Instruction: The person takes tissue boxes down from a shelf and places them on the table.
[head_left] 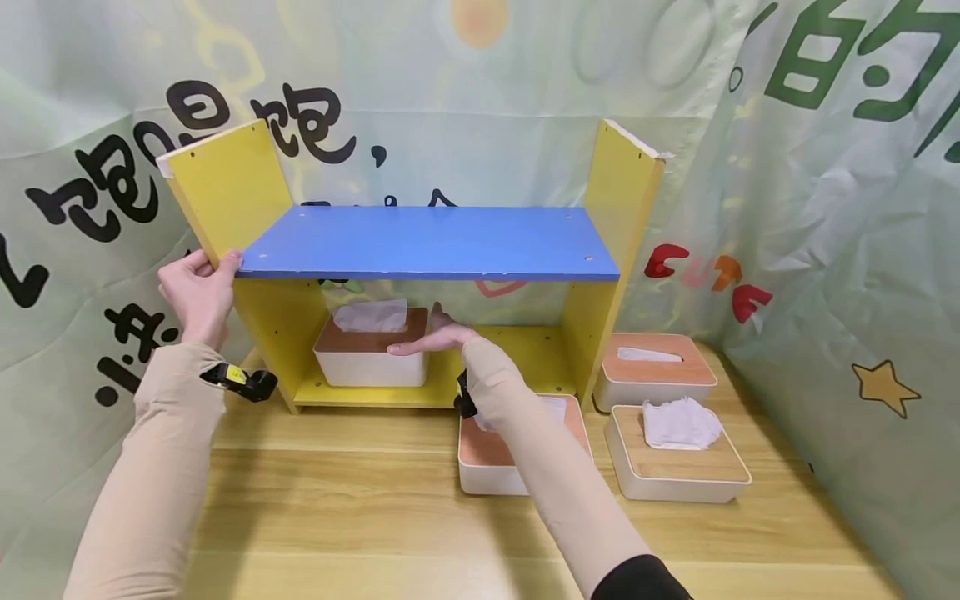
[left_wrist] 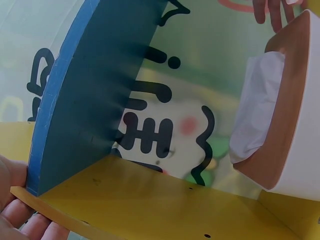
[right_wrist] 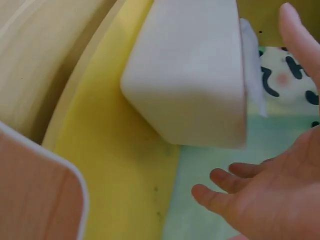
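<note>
On the lower yellow board of a small yellow-and-blue shelf unit [head_left: 442,242] sits a tissue box [head_left: 367,369], white with a brown lid and a tissue sticking out. My left hand [head_left: 198,292] grips the unit's left side panel [head_left: 232,179], thumb at the blue board's front corner and fingers round the outside. Inside the lower compartment, my right hand [head_left: 441,335] is beside the right end of that box, thumb up and fingers spread. In the right wrist view the hand [right_wrist: 280,195] holds nothing, and a gap shows between its fingertips and the box [right_wrist: 190,75].
Three more tissue boxes stand on the wooden table [head_left: 337,500]: one partly behind my right forearm [head_left: 487,479], one by the unit's right side [head_left: 656,393], and one in front of that [head_left: 678,489]. A printed cloth [head_left: 480,158] hangs behind.
</note>
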